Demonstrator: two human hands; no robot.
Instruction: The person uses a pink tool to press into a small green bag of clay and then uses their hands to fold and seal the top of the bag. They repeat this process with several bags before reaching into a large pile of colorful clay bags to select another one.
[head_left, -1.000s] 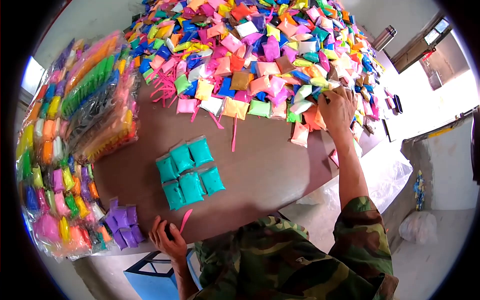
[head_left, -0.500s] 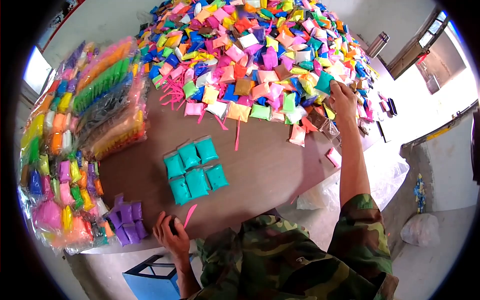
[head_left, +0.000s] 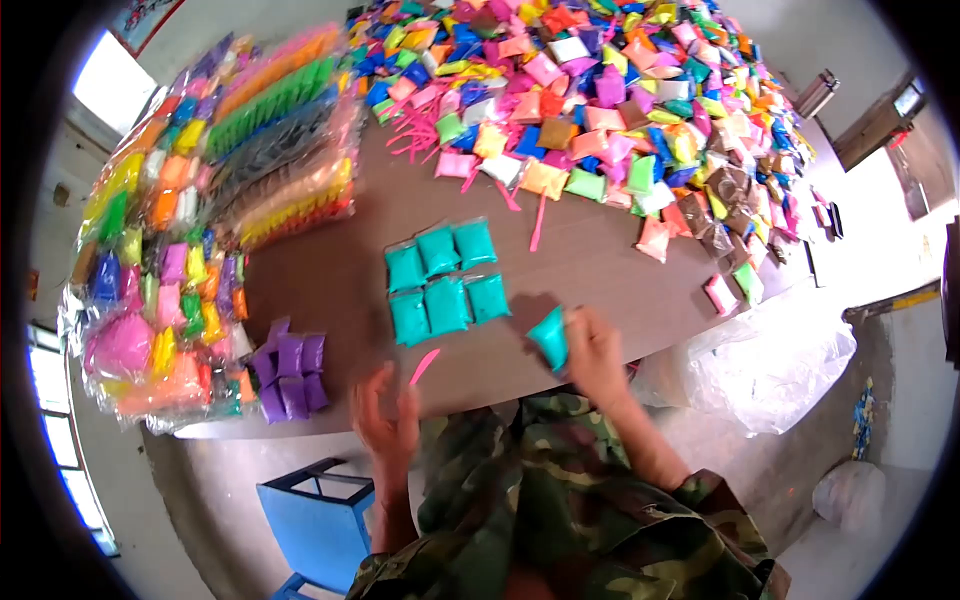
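My right hand (head_left: 597, 358) pinches a teal packet (head_left: 549, 338) by its edge, above the front part of the brown table (head_left: 350, 290). To its left, several teal packets (head_left: 445, 305) lie in two rows, flat and side by side. My left hand (head_left: 386, 415) hovers at the table's front edge with its fingers apart and nothing in it, slightly blurred. A pink strip (head_left: 424, 366) lies just beyond its fingertips. Farther left sits a small cluster of purple packets (head_left: 291, 375).
A large heap of mixed coloured packets (head_left: 600, 120) covers the far side. Bagged packets in rows (head_left: 280, 130) are stacked at the left. A blue stool (head_left: 318, 525) stands below the table, and clear plastic sheeting (head_left: 760, 370) hangs at the right. A metal flask (head_left: 818, 92) stands far right.
My right hand has come back from the heap towards me, bringing the teal packet. My left hand has opened its fingers. The whole view has shifted.
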